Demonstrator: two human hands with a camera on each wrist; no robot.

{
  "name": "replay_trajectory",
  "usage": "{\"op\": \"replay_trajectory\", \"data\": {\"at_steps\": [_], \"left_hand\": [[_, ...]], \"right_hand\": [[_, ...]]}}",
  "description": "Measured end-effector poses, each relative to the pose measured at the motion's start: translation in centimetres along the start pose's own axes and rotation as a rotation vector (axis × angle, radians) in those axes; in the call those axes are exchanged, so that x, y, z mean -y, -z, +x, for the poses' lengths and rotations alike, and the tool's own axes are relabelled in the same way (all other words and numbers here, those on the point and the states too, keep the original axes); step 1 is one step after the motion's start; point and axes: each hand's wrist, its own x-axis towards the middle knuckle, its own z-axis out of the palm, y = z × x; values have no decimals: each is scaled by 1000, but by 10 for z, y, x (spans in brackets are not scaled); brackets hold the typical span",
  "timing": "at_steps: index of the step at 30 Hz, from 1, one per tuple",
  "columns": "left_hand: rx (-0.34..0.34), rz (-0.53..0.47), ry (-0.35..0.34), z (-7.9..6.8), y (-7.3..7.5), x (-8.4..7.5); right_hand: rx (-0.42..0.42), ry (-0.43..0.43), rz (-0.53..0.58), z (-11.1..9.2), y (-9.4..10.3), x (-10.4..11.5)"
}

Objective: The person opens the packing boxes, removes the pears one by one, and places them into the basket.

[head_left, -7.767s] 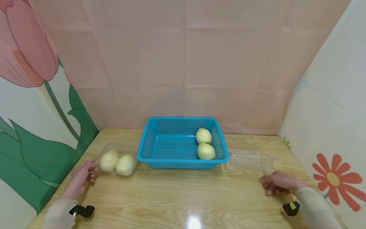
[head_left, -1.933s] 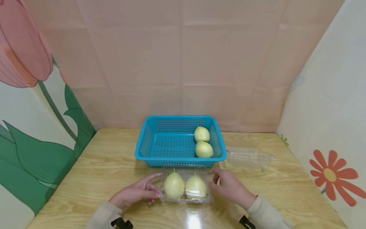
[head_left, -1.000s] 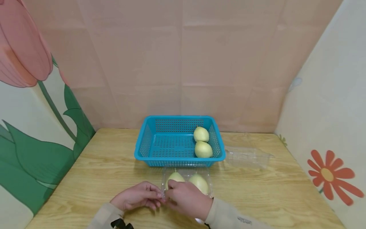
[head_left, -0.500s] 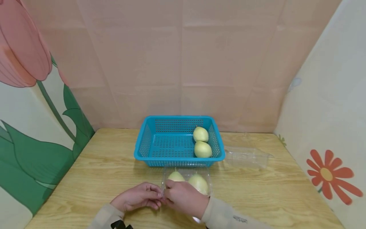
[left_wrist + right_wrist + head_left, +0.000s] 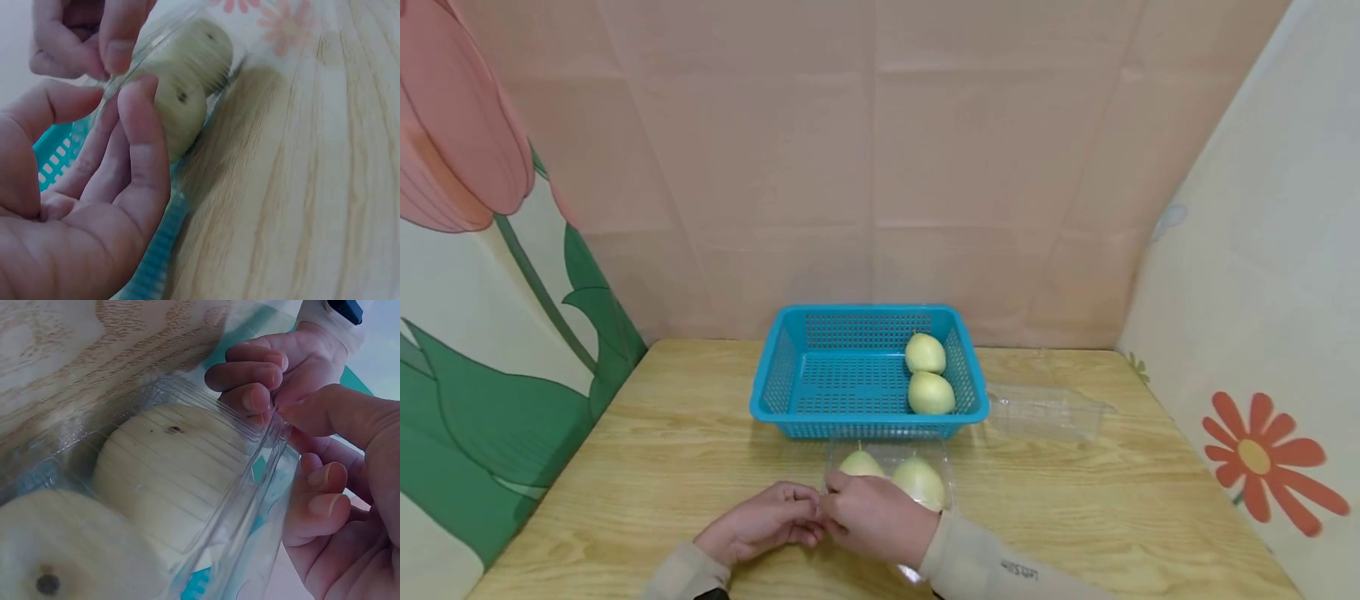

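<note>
A clear plastic clamshell box (image 5: pixel 891 452) holding two pale yellow pears (image 5: pixel 919 483) lies on the table just in front of the blue basket. My left hand (image 5: pixel 771 523) pinches the box's near left corner between thumb and fingertips. Reaching across the front of the box, my right hand (image 5: pixel 880 518) pinches the rim at that same corner, its fingertips meeting the left ones. In the right wrist view, the box's ribbed wall (image 5: pixel 187 481) stands before the pears, and the thumb (image 5: pixel 325 412) presses at the corner. The right hand partly covers the left pear in the head view.
The blue perforated basket (image 5: pixel 758 400) holds two more pears (image 5: pixel 931 393) along its right side. Right of it lies another clear plastic container (image 5: pixel 1048 412) with no pears in it. A pink cloth backdrop (image 5: pixel 760 167) hangs behind the wooden table (image 5: pixel 685 433).
The box with pears came from the left of the basket to its front. My right hand then crossed from the box's right side to its left corner; the last half second shows little movement.
</note>
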Motion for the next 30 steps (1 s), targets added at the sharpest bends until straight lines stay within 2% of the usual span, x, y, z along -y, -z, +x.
{"op": "replay_trajectory", "data": {"at_steps": [5, 12, 16, 21, 30], "left_hand": [[-47, 15, 11, 0, -6, -1], [-66, -2, 13, 1, -8, -1], [-80, 4, 32, 1, -7, 0], [-91, 31, 69, 1, -5, -2], [-126, 65, 62, 2, -6, -5]], "right_hand": [[-5, 24, -27, 0, -1, 1], [-55, 105, -135, 4, 2, -1], [-95, 113, -118, 5, 3, -2], [-121, 80, -65, 4, 3, -3], [-126, 5, -128, -10, 1, -4]]}}
